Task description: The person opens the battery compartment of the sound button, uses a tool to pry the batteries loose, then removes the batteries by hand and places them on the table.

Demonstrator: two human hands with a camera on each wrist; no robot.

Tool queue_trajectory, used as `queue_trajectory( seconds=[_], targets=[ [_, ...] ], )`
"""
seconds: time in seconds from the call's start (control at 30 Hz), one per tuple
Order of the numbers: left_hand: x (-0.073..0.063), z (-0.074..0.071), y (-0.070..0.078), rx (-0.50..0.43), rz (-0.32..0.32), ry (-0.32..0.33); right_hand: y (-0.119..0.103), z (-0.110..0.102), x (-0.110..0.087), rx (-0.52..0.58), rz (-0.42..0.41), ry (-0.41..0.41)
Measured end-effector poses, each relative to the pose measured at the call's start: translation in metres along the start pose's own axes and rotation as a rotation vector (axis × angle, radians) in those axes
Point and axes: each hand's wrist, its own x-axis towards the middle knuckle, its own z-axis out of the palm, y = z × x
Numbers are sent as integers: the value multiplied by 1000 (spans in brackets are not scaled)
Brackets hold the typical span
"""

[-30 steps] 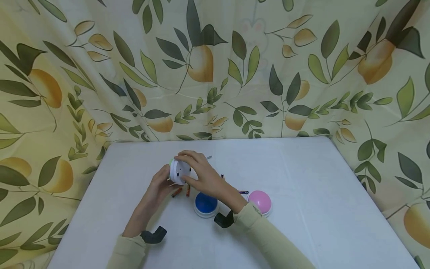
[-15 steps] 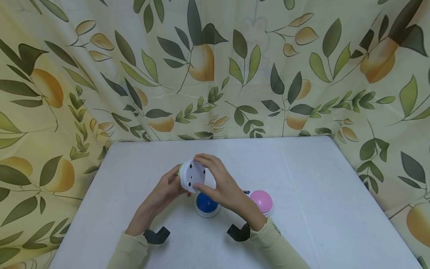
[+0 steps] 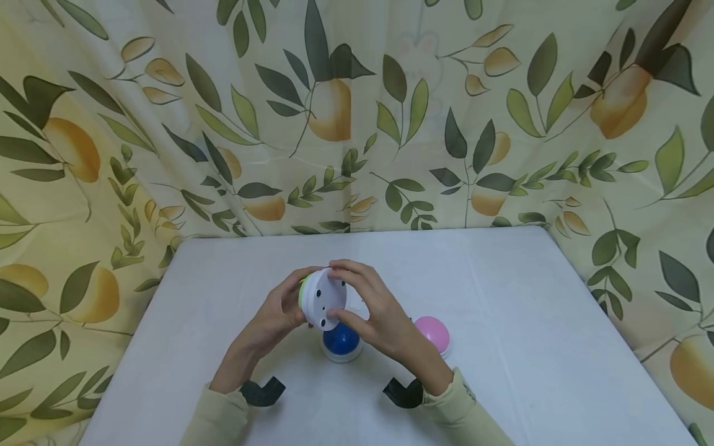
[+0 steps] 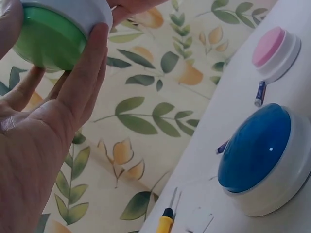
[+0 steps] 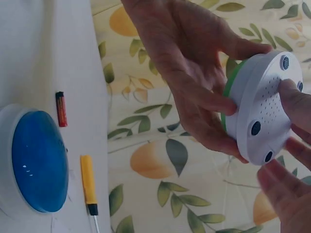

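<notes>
A round push button with a green dome (image 4: 51,41) and a white base (image 3: 321,302) is held up above the table, base turned to the right. My left hand (image 3: 276,313) grips it around the dome side, fingers spread along its edge. At the base, my right hand (image 3: 379,313) has its thumb on the flat face and its fingers at the rim. Dark round pads and a patch of small holes show on the base (image 5: 266,111) in the right wrist view. Close below, a blue push button (image 3: 341,342) sits on the table, partly overlapped by the held one.
A pink push button (image 3: 432,332) stands to the right, partly behind my right wrist. A yellow-handled screwdriver (image 5: 88,179) lies on the white table (image 3: 530,347). Loose batteries include a red one (image 5: 61,109) and a dark blue one (image 4: 260,93). A patterned curtain (image 3: 390,124) hangs behind.
Both hands have moved right with the green button, which now hangs over the blue one. Its base has turned further toward the head camera. The blue and pink buttons have stayed put.
</notes>
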Motion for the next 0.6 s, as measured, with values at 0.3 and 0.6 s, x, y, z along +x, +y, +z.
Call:
queue_trajectory(
  seconds=[0.3, 0.6],
  targets=[
    [-1, 19, 9, 106, 45, 78, -6, 1, 2, 144, 151, 114],
    [-2, 34, 15, 309, 29, 148, -8, 2, -2, 407, 362, 158]
  ],
)
